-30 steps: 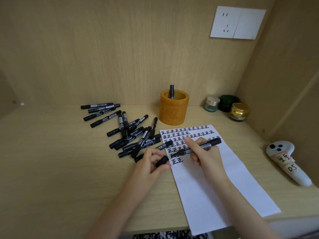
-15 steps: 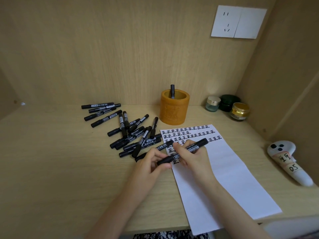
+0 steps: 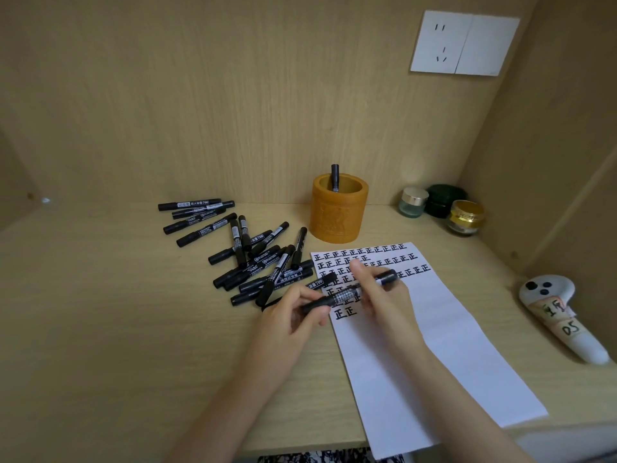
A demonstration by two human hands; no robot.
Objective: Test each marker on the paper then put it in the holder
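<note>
A black marker [image 3: 344, 296] lies across both hands just above the white paper [image 3: 444, 332], which carries rows of black test marks. My left hand [image 3: 293, 315] pinches its capped left end. My right hand [image 3: 377, 295] grips the barrel, with the marker's other end poking out past the fingers. An orange-brown holder [image 3: 339, 212] stands behind the paper with one marker [image 3: 335, 177] upright in it. A pile of several black markers [image 3: 253, 259] lies to the left of the paper.
Three small jars [image 3: 440, 207] stand at the back right corner. A white controller [image 3: 561, 315] lies by the right wall. Wooden walls close in the back and right; the desk's front edge [image 3: 300, 446] runs near my arms.
The cap in my left hand has gone back onto the marker's tip. My right hand shifted left from writing on the paper and now holds the marker level with the left hand.
</note>
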